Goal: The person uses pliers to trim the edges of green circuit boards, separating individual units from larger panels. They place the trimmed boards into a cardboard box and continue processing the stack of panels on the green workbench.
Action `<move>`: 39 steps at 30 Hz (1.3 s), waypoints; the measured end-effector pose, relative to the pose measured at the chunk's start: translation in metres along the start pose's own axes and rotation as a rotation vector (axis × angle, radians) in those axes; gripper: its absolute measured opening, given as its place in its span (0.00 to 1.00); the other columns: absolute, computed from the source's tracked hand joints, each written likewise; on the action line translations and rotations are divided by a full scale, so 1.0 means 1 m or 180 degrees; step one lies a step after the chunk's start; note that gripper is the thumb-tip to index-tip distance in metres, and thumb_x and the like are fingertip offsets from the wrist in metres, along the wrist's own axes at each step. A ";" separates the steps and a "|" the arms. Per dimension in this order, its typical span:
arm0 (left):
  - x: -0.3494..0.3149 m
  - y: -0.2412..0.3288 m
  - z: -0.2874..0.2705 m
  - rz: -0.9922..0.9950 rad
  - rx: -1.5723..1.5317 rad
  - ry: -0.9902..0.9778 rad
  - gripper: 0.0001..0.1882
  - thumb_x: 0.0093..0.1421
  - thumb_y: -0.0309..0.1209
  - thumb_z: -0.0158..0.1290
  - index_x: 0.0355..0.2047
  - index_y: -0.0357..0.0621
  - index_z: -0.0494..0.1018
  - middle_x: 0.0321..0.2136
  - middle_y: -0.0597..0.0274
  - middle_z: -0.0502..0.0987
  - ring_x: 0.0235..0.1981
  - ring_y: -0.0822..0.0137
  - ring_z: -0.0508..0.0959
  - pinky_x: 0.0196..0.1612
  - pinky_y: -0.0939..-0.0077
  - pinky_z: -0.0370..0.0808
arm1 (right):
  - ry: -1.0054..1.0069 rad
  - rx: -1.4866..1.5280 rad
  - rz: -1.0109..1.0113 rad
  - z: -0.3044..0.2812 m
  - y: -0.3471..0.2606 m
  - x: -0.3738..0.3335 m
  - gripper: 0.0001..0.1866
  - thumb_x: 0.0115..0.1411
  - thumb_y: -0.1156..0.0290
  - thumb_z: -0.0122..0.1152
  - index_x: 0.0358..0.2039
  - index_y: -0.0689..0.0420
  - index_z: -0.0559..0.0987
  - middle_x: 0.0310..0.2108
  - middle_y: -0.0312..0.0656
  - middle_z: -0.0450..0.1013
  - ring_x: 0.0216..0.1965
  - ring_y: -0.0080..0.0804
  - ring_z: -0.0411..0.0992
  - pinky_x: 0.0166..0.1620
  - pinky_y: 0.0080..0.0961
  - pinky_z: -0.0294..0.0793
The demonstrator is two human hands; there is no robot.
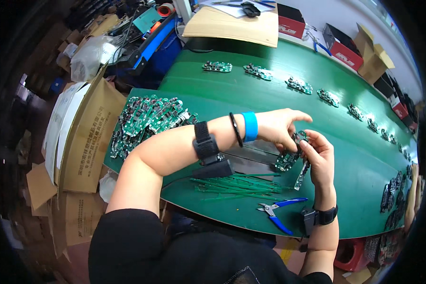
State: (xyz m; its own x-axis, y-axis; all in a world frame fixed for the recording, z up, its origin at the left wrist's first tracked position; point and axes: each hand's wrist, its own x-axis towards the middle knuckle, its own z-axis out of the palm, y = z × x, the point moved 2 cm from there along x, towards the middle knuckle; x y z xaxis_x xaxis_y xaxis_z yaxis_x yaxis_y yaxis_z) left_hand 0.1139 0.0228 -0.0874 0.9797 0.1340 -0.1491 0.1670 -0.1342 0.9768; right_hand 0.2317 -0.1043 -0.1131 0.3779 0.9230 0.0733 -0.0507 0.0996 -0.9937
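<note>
My right hand (321,154) pinches a green circuit board (302,176) seen nearly edge-on, which hangs down below the fingers. My left hand (280,127) reaches across to it, index finger stretched out, thumb and other fingers closed about the upper part of the boards. Another populated circuit board (285,162) shows just under the left fingers; whether it joins the first is hidden. Blue-handled side cutters (284,213) lie spread on the table below my hands. Left of them is a loose heap of thin green board strips (236,186).
A big pile of circuit boards (149,118) covers the table's left end. Several boards (298,85) lie spaced in a row along the green table (199,90). Cardboard (232,23) lies at the back, near red-and-black boxes (343,47). Dark boards (395,189) and a person's arm (413,189) are far right.
</note>
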 end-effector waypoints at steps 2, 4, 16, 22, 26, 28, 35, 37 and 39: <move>0.007 0.003 -0.026 0.0177 0.0494 0.0095 0.30 0.46 0.25 0.58 0.51 0.35 0.64 0.26 0.55 0.76 0.27 0.70 0.77 0.28 0.77 0.76 | 0.0215 -0.0013 -0.0133 0.002 -0.002 -0.002 0.18 0.55 0.76 0.57 0.48 0.61 0.71 0.28 0.35 0.72 0.26 0.16 0.66 0.30 0.13 0.67; -0.002 0.004 -0.076 0.0233 0.0183 0.1168 0.25 0.48 0.26 0.58 0.47 0.38 0.68 0.29 0.56 0.76 0.30 0.69 0.77 0.31 0.74 0.78 | 0.0464 -0.0142 -0.0198 -0.013 0.003 0.003 0.13 0.58 0.73 0.55 0.44 0.61 0.74 0.25 0.34 0.71 0.22 0.15 0.64 0.27 0.13 0.65; -0.104 -0.117 -0.297 -0.1162 -0.0827 0.5846 0.15 0.47 0.21 0.56 0.38 0.36 0.71 0.37 0.47 0.74 0.39 0.52 0.76 0.38 0.51 0.76 | 0.0170 0.0663 0.0533 -0.027 0.027 0.009 0.06 0.58 0.74 0.50 0.36 0.57 0.74 0.30 0.29 0.67 0.27 0.12 0.62 0.29 0.11 0.62; -0.099 -0.068 -0.256 -0.3018 0.2682 0.5436 0.27 0.50 0.49 0.53 0.44 0.43 0.73 0.45 0.51 0.74 0.43 0.54 0.75 0.48 0.64 0.69 | 0.0076 0.0715 0.0558 -0.022 0.028 0.009 0.06 0.60 0.72 0.50 0.36 0.57 0.74 0.30 0.28 0.67 0.27 0.10 0.62 0.29 0.10 0.61; -0.037 -0.026 -0.162 -0.0382 0.1000 0.2752 0.19 0.55 0.41 0.53 0.41 0.41 0.74 0.34 0.60 0.77 0.34 0.70 0.75 0.34 0.74 0.74 | -0.0092 0.0692 0.0496 -0.012 0.019 0.002 0.06 0.61 0.71 0.49 0.36 0.57 0.73 0.29 0.27 0.66 0.25 0.10 0.61 0.28 0.10 0.61; -0.027 0.000 -0.070 0.0536 0.0958 0.0994 0.25 0.56 0.45 0.53 0.45 0.36 0.70 0.36 0.56 0.76 0.36 0.68 0.75 0.37 0.73 0.73 | -0.0181 0.0535 0.0263 -0.004 0.011 -0.006 0.07 0.61 0.72 0.50 0.38 0.59 0.72 0.30 0.28 0.67 0.28 0.11 0.63 0.31 0.10 0.62; -0.069 0.007 0.013 0.1103 0.1519 0.1040 0.20 0.49 0.29 0.52 0.42 0.33 0.67 0.31 0.43 0.73 0.35 0.53 0.76 0.37 0.66 0.72 | -0.0244 -0.0879 -0.0911 0.035 -0.030 -0.020 0.16 0.57 0.75 0.53 0.47 0.61 0.70 0.40 0.38 0.69 0.45 0.26 0.65 0.47 0.20 0.65; -0.116 0.015 -0.016 0.0905 0.1976 0.1926 0.20 0.51 0.26 0.51 0.46 0.35 0.66 0.37 0.49 0.73 0.37 0.59 0.75 0.42 0.68 0.71 | -0.0161 -0.2399 -0.1399 0.022 -0.040 -0.009 0.10 0.53 0.78 0.55 0.38 0.60 0.75 0.36 0.41 0.70 0.39 0.32 0.69 0.41 0.21 0.67; -0.168 0.014 -0.046 0.1089 0.2518 0.2852 0.18 0.58 0.28 0.49 0.48 0.36 0.65 0.38 0.52 0.74 0.39 0.65 0.74 0.43 0.72 0.71 | -0.0371 -0.2550 -0.0923 0.008 -0.023 0.012 0.05 0.51 0.77 0.58 0.30 0.63 0.76 0.28 0.45 0.72 0.30 0.34 0.72 0.35 0.25 0.70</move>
State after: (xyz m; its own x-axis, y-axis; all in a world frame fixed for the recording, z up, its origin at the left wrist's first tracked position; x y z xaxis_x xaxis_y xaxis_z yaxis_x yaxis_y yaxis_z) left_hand -0.0539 0.0437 -0.0411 0.6172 0.5566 0.5561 0.2437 -0.8073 0.5376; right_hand 0.2298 -0.0929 -0.0886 0.1753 0.9383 0.2982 0.7178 0.0855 -0.6910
